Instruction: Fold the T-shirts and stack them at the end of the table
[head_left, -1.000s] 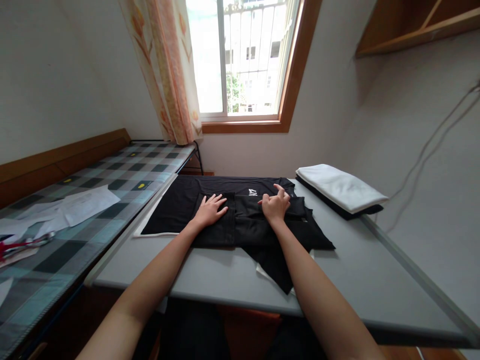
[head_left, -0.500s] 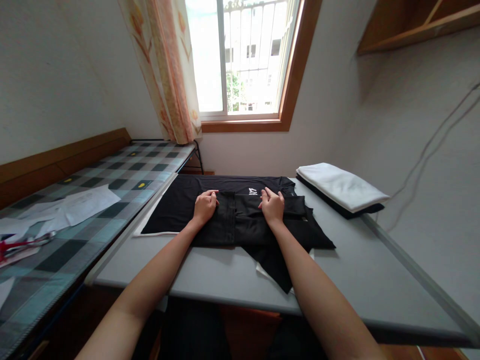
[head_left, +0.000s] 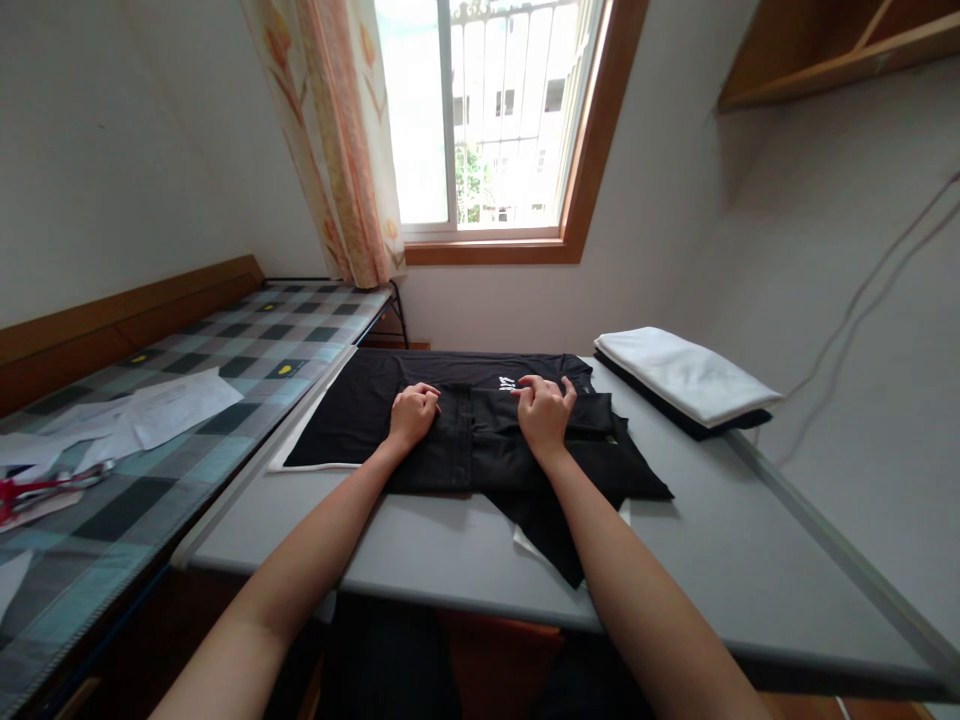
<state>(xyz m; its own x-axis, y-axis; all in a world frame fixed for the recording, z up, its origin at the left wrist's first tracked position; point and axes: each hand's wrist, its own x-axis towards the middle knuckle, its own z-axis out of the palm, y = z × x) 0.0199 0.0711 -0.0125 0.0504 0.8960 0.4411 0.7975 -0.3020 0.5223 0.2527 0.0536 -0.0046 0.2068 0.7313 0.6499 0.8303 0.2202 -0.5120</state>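
A black T-shirt [head_left: 337,410] with white lettering lies flat on the grey table, a white edge showing beneath its left side. Over its near half is a folded black garment [head_left: 499,465] with a vertical seam; its exact kind is unclear. My left hand [head_left: 415,413] rests at the far edge of this garment, left of the seam, with fingers curled together on the fabric. To the right of the seam, my right hand [head_left: 544,413] is over the same edge by the lettering. Its fingers are bent but spread apart, and no cloth shows between them.
A folded white cloth [head_left: 682,372] sits on a dark one [head_left: 705,432] at the table's [head_left: 720,560] right back. The left side has a bed with a checked cover [head_left: 225,400], papers [head_left: 180,408] and a red-handled object [head_left: 30,490]. A black corner hangs toward the front edge.
My right hand's fingers have spread and lifted slightly from the garment's edge. My left hand has stayed nearly in place, its fingers a little more curled. The clothes lie as before.
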